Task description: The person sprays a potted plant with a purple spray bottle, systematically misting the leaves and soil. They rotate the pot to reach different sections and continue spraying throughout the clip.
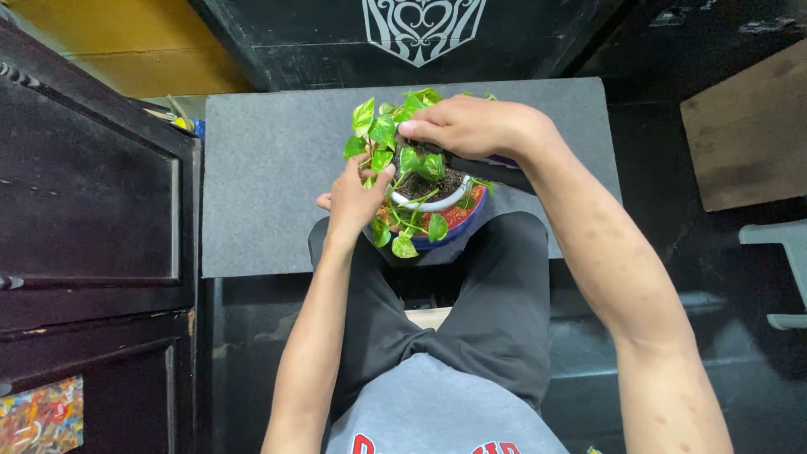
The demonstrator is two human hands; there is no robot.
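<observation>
Seen from above, a seated person works on a small potted plant point(402, 160) with bright green leaves. It sits between the knees, at the near edge of a grey mat point(269, 176). The left hand point(357, 195) cups the plant's left side, its fingers curled loosely among the leaves and touching them. The right hand point(471, 126) hovers just above the plant, closed around a dark tool point(487, 168) that runs back under the wrist; its tip is hidden by leaves. Below both hands, the white inner pot point(437, 202) of dark soil rests in a red and blue bowl point(458, 220). Left of the left arm stands a dark cabinet point(84, 210). Beyond the right hand lies a black board with a white emblem point(423, 29).
</observation>
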